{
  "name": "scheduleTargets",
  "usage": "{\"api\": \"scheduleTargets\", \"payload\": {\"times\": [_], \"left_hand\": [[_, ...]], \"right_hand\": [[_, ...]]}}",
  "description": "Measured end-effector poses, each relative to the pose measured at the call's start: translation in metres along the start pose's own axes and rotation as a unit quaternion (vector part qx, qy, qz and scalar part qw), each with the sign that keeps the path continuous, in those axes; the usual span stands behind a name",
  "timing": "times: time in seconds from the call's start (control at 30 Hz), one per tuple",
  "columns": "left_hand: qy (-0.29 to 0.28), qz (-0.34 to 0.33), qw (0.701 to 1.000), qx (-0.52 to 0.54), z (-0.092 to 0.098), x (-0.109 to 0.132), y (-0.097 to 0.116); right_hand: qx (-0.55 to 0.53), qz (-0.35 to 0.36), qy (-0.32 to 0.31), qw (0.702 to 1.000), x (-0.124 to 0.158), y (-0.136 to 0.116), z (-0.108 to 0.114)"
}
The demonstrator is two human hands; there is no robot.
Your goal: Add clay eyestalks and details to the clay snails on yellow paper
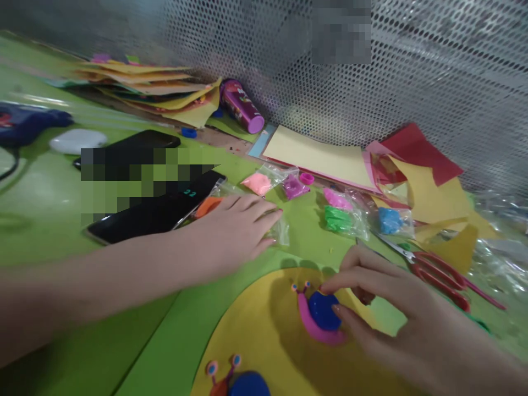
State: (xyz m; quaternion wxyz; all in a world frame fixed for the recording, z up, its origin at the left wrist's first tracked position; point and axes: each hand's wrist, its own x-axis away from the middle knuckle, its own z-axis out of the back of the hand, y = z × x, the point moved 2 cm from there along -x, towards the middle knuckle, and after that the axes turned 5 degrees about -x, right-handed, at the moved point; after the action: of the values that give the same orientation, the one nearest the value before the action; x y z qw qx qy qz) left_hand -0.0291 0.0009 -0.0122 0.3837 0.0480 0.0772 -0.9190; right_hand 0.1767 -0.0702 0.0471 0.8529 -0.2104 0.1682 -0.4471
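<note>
A small snail figure lies on a yellow round sheet (247, 308), with a pink clay body (310, 324), two eyed stalks and a round blue cap (324, 311) as its shell. My right hand (388, 300) pinches the rim of that cap between thumb and forefinger. To the left, my left hand (243, 225) reaches palm down over a clear bag, its fingers stretched out. An orange clay packet (208, 207) shows beside that hand; what lies beneath the palm is hidden. At the bottom edge a second snail figure (249, 384) with a blue shell is partly cut off.
Bags of pink and green clay (338, 219) and blue clay (390, 220) lie beyond my hands. Red-handled scissors (439, 272) are at right. Two dark phones (160, 214), a glue gun (28, 124), a purple canister (242, 107) and paper sheets (322, 157) stand before a perforated metal panel.
</note>
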Motion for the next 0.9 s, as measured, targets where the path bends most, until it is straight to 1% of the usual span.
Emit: {"api": "scheduleTargets", "payload": {"times": [0.07,0.13,0.23,0.3,0.37,0.43,0.53,0.67,0.73,0.8,0.9], "left_hand": [[-0.008,0.006,1.000,0.006,0.001,0.000,0.000],[-0.008,0.013,1.000,0.014,0.001,0.000,0.000],[-0.008,0.017,1.000,0.024,0.001,0.000,-0.001],[-0.006,0.019,1.000,0.024,0.001,0.000,-0.001],[-0.005,0.025,0.999,0.019,0.001,0.001,-0.002],[-0.006,0.022,1.000,0.014,0.001,0.001,-0.002],[-0.004,0.011,1.000,0.016,0.000,0.001,-0.002],[0.010,0.010,1.000,0.019,0.000,-0.001,-0.002],[0.006,0.010,1.000,0.021,0.000,-0.001,-0.002],[-0.005,0.014,1.000,0.024,0.000,-0.001,-0.002],[-0.005,0.018,1.000,0.019,0.002,-0.001,-0.001]], "right_hand": [[-0.005,0.029,-0.009,1.000,0.002,-0.004,-0.004],[0.023,0.069,-0.008,0.997,0.004,-0.009,-0.009],[0.136,0.118,0.020,0.984,0.005,-0.018,-0.016],[0.218,0.143,0.040,0.965,0.004,-0.024,-0.022],[0.277,0.169,0.043,0.945,0.004,-0.028,-0.027],[0.310,0.175,0.027,0.934,0.003,-0.029,-0.030],[0.332,0.177,0.002,0.926,0.003,-0.027,-0.031],[0.370,0.199,0.010,0.907,0.005,-0.025,-0.034],[0.383,0.210,0.012,0.899,0.007,-0.025,-0.035],[0.386,0.207,0.009,0.899,0.009,-0.026,-0.034],[0.358,0.187,0.016,0.915,0.009,-0.027,-0.031]]}}
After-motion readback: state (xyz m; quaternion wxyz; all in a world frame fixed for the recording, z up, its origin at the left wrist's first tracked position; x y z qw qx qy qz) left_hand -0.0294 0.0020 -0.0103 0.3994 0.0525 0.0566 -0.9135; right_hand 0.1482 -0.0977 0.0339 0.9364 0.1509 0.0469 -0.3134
